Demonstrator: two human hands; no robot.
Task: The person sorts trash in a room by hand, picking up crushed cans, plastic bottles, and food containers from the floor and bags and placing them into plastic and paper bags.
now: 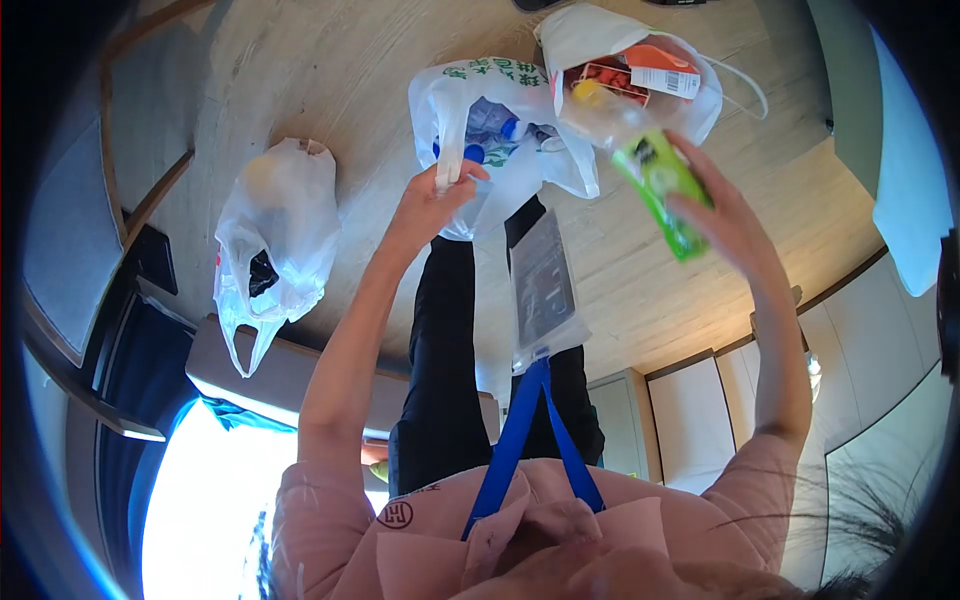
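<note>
My left hand (pixel 432 208) is closed on the handle of a white plastic bag (pixel 510 190) with green printing. Inside that bag are clear plastic bottles (pixel 490 120) with blue caps. My right hand (pixel 722 215) grips a plastic bottle (pixel 660 185) with a green label, a clear upper part and a yellow cap. The bottle is tilted, its cap pointing up and left, overlapping the opening of a white bag (pixel 580 40) in view. In that bag lie a red-and-orange package (pixel 660 68) with a white label and some red contents, partly hidden.
Another white plastic bag (pixel 285 215), with something black showing inside, stands on the wood-look floor (pixel 360 110) to the left. A card holder (pixel 543 285) hangs from my blue lanyard (pixel 510 450) over my legs. Cabinets (pixel 690 400) line the right side.
</note>
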